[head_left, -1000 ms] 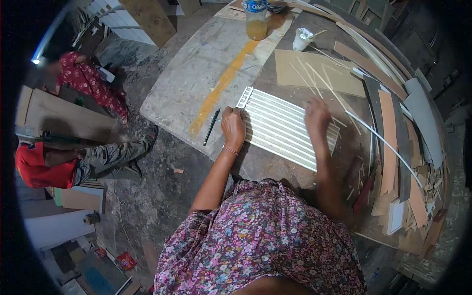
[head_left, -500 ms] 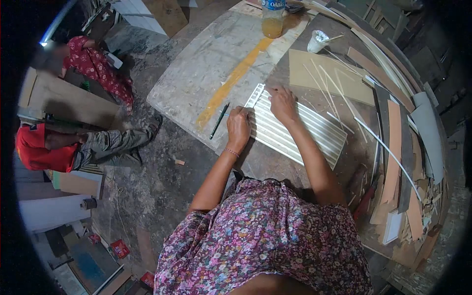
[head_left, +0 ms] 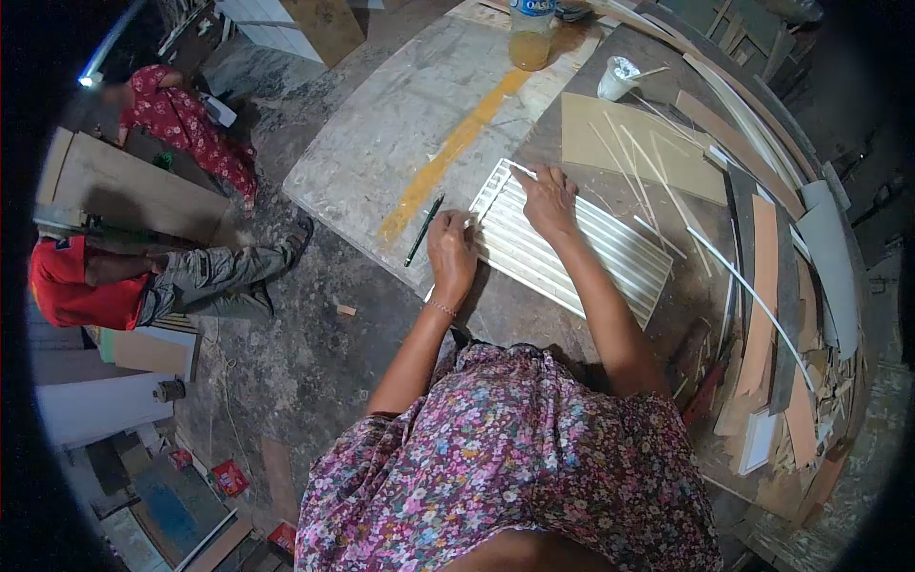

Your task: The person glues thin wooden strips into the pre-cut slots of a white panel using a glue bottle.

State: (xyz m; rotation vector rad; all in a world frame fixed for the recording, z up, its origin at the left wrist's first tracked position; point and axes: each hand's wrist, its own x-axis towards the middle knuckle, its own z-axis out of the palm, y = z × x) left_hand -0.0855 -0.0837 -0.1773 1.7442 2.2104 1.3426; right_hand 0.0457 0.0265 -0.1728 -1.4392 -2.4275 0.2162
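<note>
A white slatted panel lies at an angle on the worktable, its parallel strips running lengthwise and a crosspiece at the far left end. My right hand rests on that panel, index finger stretched to its far corner and the other fingers loosely bent. Beside the panel's near left corner is my left hand, its fingers curled and pinched together. A small pale end shows below that palm, but what the fingers hold is hidden. Just left of these fingers lies a dark pen.
A bottle of amber liquid and a white cup with a stick stand farther back. Thin sticks lie on a tan board. Wood strips crowd the right side. Two people are at the left.
My left hand has shifted slightly left and down from the panel's end, uncovering more of the crosspiece. My right hand stays nearly in place, its index finger now straighter.
</note>
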